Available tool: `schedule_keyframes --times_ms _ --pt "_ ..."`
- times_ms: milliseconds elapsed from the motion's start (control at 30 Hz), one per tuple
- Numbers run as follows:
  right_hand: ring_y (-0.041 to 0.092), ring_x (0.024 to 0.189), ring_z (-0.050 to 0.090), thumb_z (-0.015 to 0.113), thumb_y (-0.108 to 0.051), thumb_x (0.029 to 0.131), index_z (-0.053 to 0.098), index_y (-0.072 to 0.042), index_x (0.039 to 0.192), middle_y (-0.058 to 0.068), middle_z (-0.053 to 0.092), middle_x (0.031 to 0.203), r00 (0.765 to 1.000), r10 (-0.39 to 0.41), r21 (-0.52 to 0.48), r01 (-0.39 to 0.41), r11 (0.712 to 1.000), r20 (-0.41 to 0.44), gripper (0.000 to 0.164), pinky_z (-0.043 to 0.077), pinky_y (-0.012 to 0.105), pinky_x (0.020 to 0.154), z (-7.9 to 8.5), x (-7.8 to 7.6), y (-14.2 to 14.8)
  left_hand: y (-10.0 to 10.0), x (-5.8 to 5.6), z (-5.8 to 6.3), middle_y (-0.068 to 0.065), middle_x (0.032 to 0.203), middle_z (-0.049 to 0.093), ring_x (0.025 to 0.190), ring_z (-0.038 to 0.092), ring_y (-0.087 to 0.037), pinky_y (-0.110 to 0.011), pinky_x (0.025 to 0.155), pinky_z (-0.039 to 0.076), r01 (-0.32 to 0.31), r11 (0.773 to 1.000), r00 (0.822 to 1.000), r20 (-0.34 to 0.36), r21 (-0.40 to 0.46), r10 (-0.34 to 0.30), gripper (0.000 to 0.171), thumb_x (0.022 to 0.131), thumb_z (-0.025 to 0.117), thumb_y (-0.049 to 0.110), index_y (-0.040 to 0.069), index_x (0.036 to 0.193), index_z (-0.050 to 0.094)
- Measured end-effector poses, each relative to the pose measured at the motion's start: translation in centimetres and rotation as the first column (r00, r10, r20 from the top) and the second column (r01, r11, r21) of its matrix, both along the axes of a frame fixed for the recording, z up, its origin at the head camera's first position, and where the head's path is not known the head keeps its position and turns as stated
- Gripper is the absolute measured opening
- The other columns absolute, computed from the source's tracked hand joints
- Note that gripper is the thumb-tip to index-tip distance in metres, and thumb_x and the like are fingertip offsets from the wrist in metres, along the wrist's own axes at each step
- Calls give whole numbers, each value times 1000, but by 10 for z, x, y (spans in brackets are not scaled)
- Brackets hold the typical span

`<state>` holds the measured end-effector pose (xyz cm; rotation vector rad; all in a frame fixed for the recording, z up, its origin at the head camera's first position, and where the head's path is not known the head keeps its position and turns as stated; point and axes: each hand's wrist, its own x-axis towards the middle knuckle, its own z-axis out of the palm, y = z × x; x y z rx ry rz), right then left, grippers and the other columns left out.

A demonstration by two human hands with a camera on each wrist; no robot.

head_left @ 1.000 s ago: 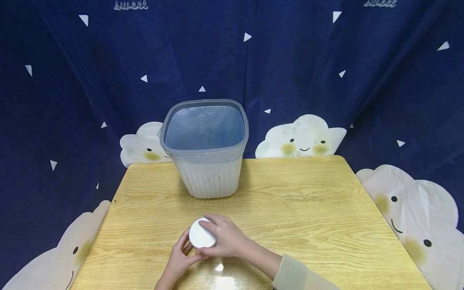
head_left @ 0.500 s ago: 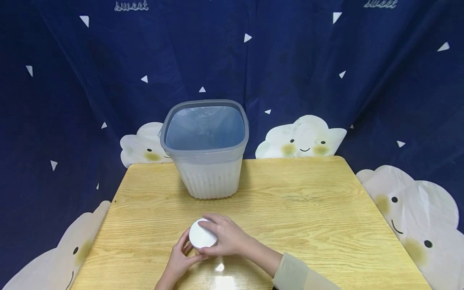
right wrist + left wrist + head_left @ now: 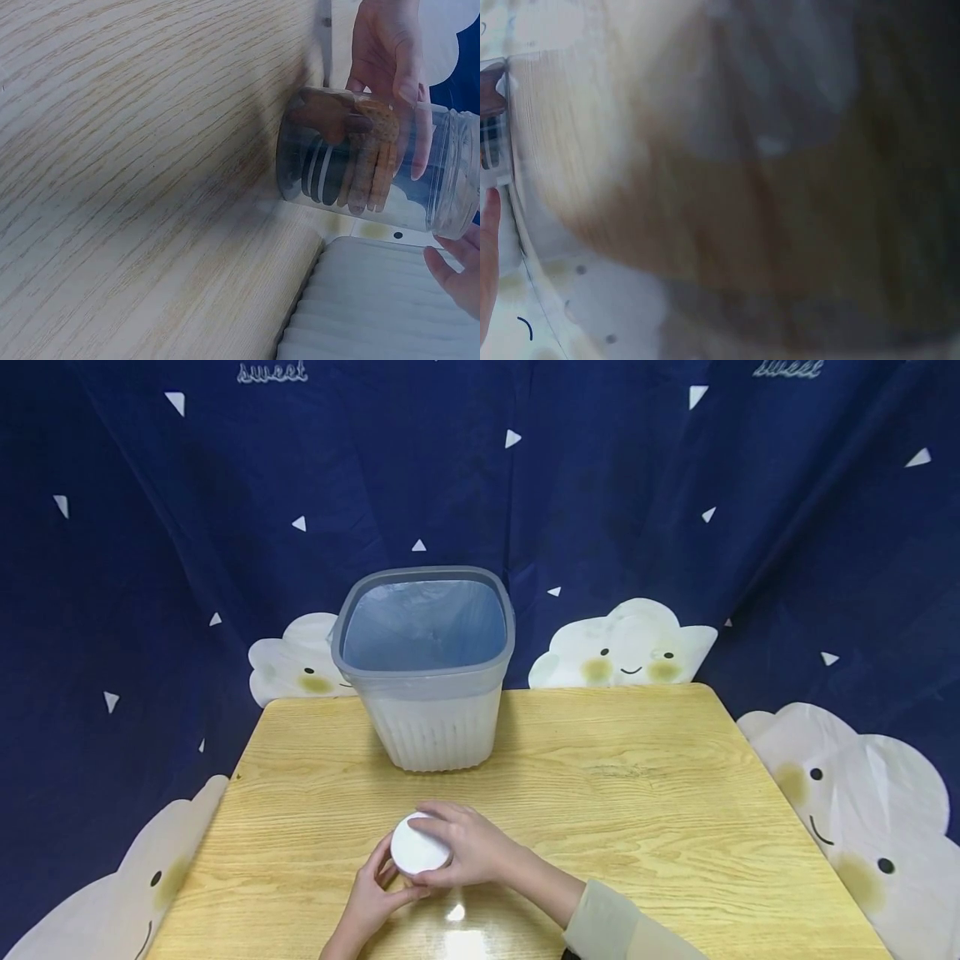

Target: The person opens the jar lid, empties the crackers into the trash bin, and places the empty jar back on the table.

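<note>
In the head view, a white round lid [image 3: 415,852] tops a jar near the table's front. My right hand [image 3: 468,847] grips the lid from the right, fingers over its far edge and thumb at the near side. Below it, my left hand [image 3: 371,893] holds the jar from the left. The right wrist view shows the clear jar [image 3: 420,172] with several cookies [image 3: 367,161] stacked inside, some dark with a white layer, some brown. There the left hand [image 3: 390,52] wraps the jar's side, and right fingers [image 3: 450,277] are at the lid end. The left wrist view is mostly blurred.
A translucent white bin [image 3: 435,727] with a grey rim and a bluish liner stands upright behind the hands, on the wooden table [image 3: 637,793]. A dark blue curtain [image 3: 600,527] with cloud prints surrounds the table's back and sides.
My right hand has shifted very slightly at the lid. The left hand, jar and bin stay where they were.
</note>
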<state>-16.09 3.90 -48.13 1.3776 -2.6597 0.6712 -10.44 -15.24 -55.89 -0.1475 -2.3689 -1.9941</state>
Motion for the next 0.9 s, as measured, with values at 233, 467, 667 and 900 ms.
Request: schedule_keyframes --times_ms 233,467,667,900 --pt "25 119 48 67 -52 74 52 -18 129 6 44 136 1000 15 6 -15 1000 13 66 43 39 96 1 -2 0 1 2 7 10 125 48 106 47 3 -47 94 43 -7 1000 1000 13 -2 7 87 58 83 3 4 134 41" --pt "25 120 47 68 -51 74 52 -19 129 6 45 135 999 38 9 -38 999 9 65 42 39 97 0 -4 1 1 2 6 6 127 48 106 47 3 -48 95 43 -10 1000 1000 21 -2 10 86 59 83 2 5 135 41" --pt "23 120 47 67 -51 75 51 -19 129 6 45 136 998 64 8 -64 998 20 65 41 37 98 0 -7 2 2 2 7 9 125 48 107 47 3 -47 95 42 -10 1000 1000 22 5 10 87 59 83 1 4 135 41" --pt "23 121 46 67 -50 75 50 -20 131 4 43 137 995 94 37 -95 995 29 66 39 37 100 1 -11 3 2 2 7 11 124 49 106 48 3 -46 95 42 -12 1000 1000 14 4 12 86 58 83 2 3 134 42"
